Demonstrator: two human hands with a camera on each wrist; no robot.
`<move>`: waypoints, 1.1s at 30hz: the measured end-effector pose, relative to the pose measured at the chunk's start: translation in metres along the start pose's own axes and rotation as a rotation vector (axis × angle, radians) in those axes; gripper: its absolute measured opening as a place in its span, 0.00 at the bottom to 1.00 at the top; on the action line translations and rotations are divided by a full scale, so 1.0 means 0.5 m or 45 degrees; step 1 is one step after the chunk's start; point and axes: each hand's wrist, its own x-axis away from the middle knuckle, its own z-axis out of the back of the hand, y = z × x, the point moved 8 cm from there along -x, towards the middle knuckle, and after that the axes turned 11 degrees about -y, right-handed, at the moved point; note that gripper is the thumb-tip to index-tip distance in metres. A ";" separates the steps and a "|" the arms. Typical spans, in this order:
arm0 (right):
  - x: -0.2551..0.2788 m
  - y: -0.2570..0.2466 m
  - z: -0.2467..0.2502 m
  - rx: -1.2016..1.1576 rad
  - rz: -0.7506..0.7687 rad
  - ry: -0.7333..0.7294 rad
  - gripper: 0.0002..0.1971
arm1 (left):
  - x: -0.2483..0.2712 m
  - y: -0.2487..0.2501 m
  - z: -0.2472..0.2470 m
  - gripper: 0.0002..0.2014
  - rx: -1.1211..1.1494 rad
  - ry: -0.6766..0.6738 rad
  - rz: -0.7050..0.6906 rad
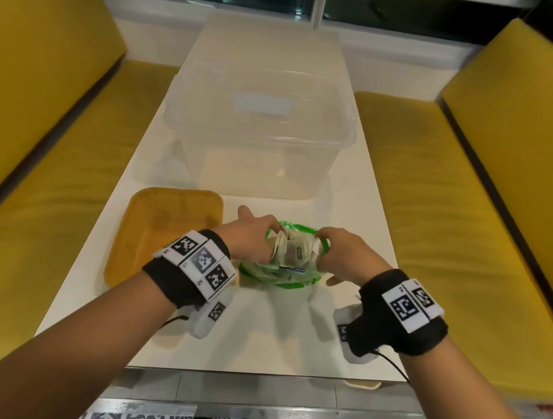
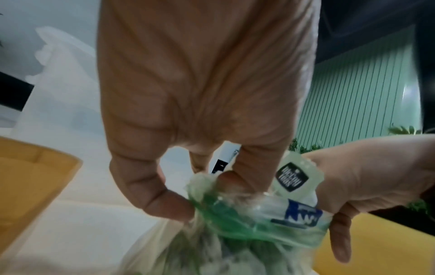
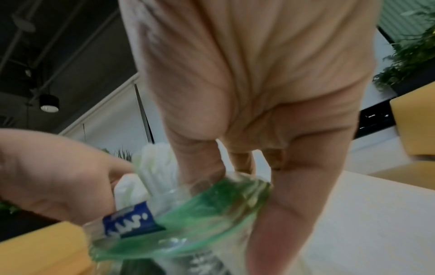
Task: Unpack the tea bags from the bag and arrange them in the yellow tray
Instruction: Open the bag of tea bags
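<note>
A clear plastic bag with a green rim point(image 1: 281, 275) stands on the white table point(image 1: 254, 327) in front of me, with white tea bags point(image 1: 293, 249) sticking up out of its mouth. My left hand point(image 1: 253, 236) pinches the bag's left rim point(image 2: 202, 201). My right hand point(image 1: 340, 254) grips the right rim point(image 3: 226, 193), thumb inside the mouth. A tea bag with a dark label point(image 2: 292, 176) and one with a blue label point(image 3: 128, 221) show in the wrist views. The yellow tray point(image 1: 162, 230) lies just left of the bag and holds nothing.
A large clear plastic tub point(image 1: 260, 128) stands behind the bag and tray in the middle of the table. Yellow cushioned benches point(image 1: 474, 214) run along both sides. The table's near edge point(image 1: 249, 373) is close to my forearms.
</note>
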 end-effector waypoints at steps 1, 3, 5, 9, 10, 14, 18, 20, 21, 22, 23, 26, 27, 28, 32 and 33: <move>0.001 0.001 -0.007 0.013 -0.006 -0.014 0.23 | -0.001 0.000 -0.006 0.30 0.006 -0.002 -0.002; 0.005 0.003 -0.004 0.009 -0.014 -0.022 0.23 | 0.004 0.004 -0.008 0.29 0.021 0.006 -0.027; 0.023 0.002 0.025 -0.024 -0.012 -0.008 0.24 | 0.020 0.011 0.003 0.27 0.080 0.023 -0.071; 0.055 -0.012 0.083 0.041 0.021 0.103 0.20 | 0.048 0.029 0.045 0.21 0.173 0.176 -0.175; 0.054 -0.020 0.083 0.113 0.025 0.142 0.17 | 0.046 0.031 0.045 0.22 0.145 0.214 -0.173; 0.012 -0.005 0.020 0.390 -0.064 0.145 0.12 | 0.027 0.027 -0.007 0.21 0.003 0.212 -0.067; -0.001 0.025 0.016 0.293 -0.066 0.043 0.16 | 0.021 0.035 -0.004 0.20 -0.019 0.276 -0.129; -0.002 0.025 0.031 0.231 -0.025 0.027 0.18 | 0.020 0.040 0.007 0.22 -0.055 0.270 -0.174; -0.005 0.021 0.030 0.208 -0.013 0.016 0.18 | 0.018 0.039 0.008 0.23 -0.080 0.243 -0.173; -0.007 0.016 0.020 0.197 -0.009 -0.007 0.17 | 0.012 0.034 0.003 0.24 -0.096 0.198 -0.147; -0.008 0.015 0.004 0.184 -0.019 -0.038 0.16 | 0.008 0.026 -0.006 0.25 -0.104 0.146 -0.111; -0.018 0.024 -0.026 0.114 -0.028 -0.062 0.16 | 0.005 0.013 -0.022 0.27 -0.114 0.077 -0.069; -0.016 0.024 -0.022 0.095 -0.015 -0.053 0.16 | 0.006 0.013 -0.020 0.27 -0.113 0.081 -0.087; -0.012 0.025 -0.013 0.080 -0.001 -0.047 0.16 | 0.009 0.016 -0.014 0.27 -0.111 0.095 -0.114; 0.007 0.022 0.039 -0.184 0.113 -0.031 0.17 | 0.022 0.020 0.023 0.27 -0.022 0.143 -0.191; 0.012 0.021 0.048 -0.281 0.143 -0.010 0.16 | 0.024 0.016 0.027 0.26 0.048 0.157 -0.201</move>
